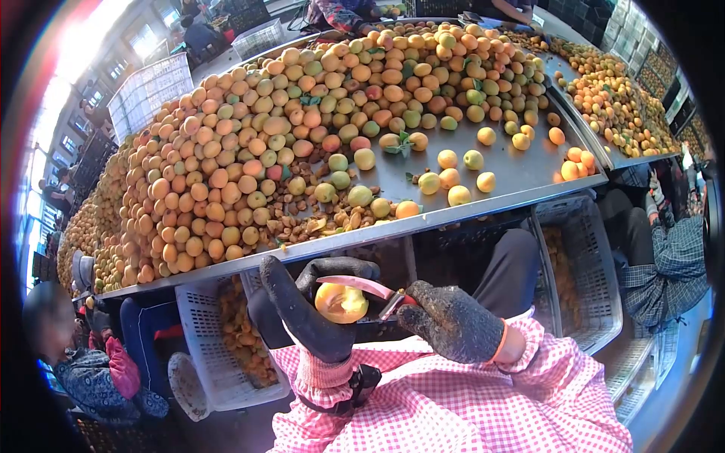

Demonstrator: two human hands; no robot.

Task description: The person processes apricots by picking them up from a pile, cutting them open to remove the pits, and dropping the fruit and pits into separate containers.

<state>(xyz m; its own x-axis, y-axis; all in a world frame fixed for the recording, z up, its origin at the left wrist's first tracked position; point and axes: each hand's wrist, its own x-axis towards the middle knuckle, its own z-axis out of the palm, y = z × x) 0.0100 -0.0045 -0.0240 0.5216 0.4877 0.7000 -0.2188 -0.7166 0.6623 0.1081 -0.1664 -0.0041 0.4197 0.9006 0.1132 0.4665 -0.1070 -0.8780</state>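
A pink checked apron [461, 408] fills the near foreground, and beyond it a long metal table [521, 177] carries a great heap of apricots [302, 128]. The gloved left hand [313, 306] is wrapped around one apricot [341, 302] just below the table's edge. The gloved right hand [453, 321] grips what seems a small curved knife [362, 285], its blade lying across the fruit's top.

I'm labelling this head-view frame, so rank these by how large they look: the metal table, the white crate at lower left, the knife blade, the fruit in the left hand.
1. metal table
2. white crate
3. and 4. fruit in the left hand and knife blade held by the right hand: look alike, unranked.
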